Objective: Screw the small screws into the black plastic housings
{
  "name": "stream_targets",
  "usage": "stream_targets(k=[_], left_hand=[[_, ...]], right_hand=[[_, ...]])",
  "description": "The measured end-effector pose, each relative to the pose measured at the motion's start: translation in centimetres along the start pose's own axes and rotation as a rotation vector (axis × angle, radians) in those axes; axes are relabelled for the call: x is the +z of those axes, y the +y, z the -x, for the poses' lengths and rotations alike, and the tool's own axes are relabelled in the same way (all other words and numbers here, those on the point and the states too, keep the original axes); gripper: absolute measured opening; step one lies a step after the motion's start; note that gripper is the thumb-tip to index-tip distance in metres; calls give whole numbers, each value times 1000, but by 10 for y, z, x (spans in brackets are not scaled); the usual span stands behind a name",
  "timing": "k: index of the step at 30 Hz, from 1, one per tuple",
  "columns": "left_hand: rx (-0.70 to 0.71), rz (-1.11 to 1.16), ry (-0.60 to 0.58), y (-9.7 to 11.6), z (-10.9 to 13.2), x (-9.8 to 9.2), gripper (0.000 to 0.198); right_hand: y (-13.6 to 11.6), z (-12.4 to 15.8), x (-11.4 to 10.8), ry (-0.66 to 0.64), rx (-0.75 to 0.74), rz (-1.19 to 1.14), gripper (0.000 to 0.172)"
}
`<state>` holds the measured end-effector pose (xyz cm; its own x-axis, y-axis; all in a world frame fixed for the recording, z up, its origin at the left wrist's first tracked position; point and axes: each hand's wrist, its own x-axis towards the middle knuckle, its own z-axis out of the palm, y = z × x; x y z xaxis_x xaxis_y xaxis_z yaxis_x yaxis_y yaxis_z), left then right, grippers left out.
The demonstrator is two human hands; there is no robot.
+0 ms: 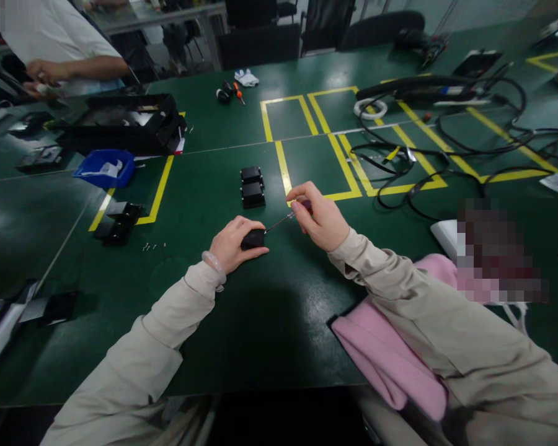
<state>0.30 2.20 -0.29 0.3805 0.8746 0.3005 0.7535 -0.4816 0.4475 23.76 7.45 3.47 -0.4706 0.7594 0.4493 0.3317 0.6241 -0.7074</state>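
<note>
My left hand (233, 243) grips a small black box (253, 240) on the green table, thumb and fingers closed on its sides. My right hand (317, 214) is closed round the handle of a screwdriver (279, 222). The thin shaft slants down to the left, and its tip meets the right end of the box, where a tiny shiny spot shows. Just beyond the hands, two similar black boxes (252, 194) stand one behind the other. Several small screws (149, 247) lie loose to the left of my left hand.
More black boxes (113, 231) and a blue bin (126, 173) stand at the left, before black trays (170, 124). Black cables (400, 162) sprawl at the right. A pink cloth (385, 353) lies under my right forearm. Across the table is another person (69, 46).
</note>
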Motion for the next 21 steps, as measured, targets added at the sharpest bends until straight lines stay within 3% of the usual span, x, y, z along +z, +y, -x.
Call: stream_targets(k=[7, 11, 18, 21], left_hand=[[-9, -2, 2, -1, 0, 1, 39], [-7, -8, -3, -1, 0, 1, 40], [-11, -11, -9, 0, 0, 0, 39], [-12, -7, -8, 0, 0, 0, 39]], right_hand=[[2, -1, -1, -6, 4, 24, 16], [0, -1, -1, -3, -11, 12, 8], [1, -1, -2, -31, -23, 17, 18], [0, -1, -1, -24, -36, 14, 10]])
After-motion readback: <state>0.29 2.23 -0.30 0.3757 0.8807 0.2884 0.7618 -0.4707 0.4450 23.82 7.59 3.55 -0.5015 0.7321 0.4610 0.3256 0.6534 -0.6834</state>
